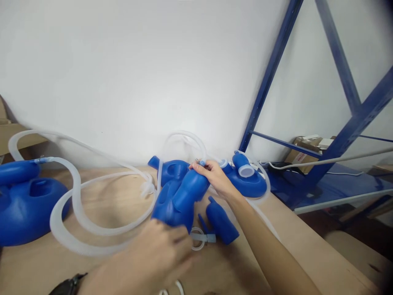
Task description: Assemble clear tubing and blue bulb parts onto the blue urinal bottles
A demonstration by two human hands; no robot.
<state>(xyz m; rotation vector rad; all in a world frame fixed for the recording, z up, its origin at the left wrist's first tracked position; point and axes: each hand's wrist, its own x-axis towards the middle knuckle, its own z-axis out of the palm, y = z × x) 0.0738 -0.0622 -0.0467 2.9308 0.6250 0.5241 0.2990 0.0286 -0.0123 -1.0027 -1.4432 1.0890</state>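
Note:
Near the middle, my right hand [213, 174] is closed round the narrow end of a blue plastic funnel-shaped piece [188, 186]. At that end, a translucent hose [184, 133] and a small metal spring clip [199, 162] show beside my thumb. The wide end of the piece rests over a blue plastic jug [166, 200] with a handle. My left hand [166, 250] is in front of the jug, in the foreground. Motion smears its fingers, so whether they hold anything is unclear. A loose blue bottle-shaped piece [221, 221] lies under my right forearm.
Another blue jug [30, 209] with a long ribbed hose [66, 241] stands at left. More blue jugs [250, 184] are at right. A coiled tube with a pale connector [204, 237] lies on the wooden table [107, 196]. A blue metal rack [337, 143] rises at right.

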